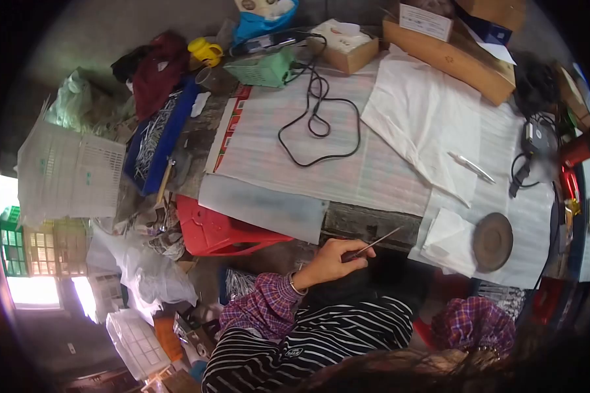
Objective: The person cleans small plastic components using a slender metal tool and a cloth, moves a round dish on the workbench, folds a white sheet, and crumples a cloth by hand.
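Observation:
My left hand [337, 262] is closed around the dark handle of a thin pointed tool [385, 237], whose metal shaft points up and to the right. It is at the near edge of the workbench, just below a bare dark strip of wood [367, 221]. A checked sleeve [478, 324] shows at the lower right, but my right hand is not visible. Right of the tool, a round dark disc [493, 242] lies partly on a folded white cloth [449, 239]. A silver pen-like object [472, 168] rests farther back.
White sheeting [255, 144] covers the bench, with a looped black cable [321, 124] on it. Left are a red plastic stool [223, 229] and a blue tray [157, 137] of metal pieces. Behind stand a tissue box [347, 56] and a long cardboard box [449, 62].

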Demonstrator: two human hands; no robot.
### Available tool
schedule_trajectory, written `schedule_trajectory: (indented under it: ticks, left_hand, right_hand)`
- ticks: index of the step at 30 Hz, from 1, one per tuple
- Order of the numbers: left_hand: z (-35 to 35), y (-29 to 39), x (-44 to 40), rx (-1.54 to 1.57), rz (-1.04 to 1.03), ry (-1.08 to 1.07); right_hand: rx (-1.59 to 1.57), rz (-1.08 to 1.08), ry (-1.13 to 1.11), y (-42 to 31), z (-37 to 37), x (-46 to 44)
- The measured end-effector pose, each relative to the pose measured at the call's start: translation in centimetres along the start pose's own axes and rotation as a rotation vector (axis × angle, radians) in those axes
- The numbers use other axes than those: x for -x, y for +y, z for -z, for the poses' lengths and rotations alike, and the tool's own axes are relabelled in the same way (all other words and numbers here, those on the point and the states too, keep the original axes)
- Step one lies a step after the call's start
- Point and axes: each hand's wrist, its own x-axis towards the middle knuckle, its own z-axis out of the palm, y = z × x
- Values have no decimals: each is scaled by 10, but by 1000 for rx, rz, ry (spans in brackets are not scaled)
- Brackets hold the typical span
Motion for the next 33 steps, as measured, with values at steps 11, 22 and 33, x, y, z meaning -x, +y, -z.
schedule_trajectory:
  ticks: [11,22,33]
  left_hand:
    - [2,1,-1,33,-81,-21]
    - [0,-1,1,-89,-91,-8]
    - [-17,-2,9,49,7,-72]
  right_hand:
    - [203,51,42,3,44,-82]
    - [1363,-348,403,-18,109,-23]
    - [2235,-533,590,-5,279,12]
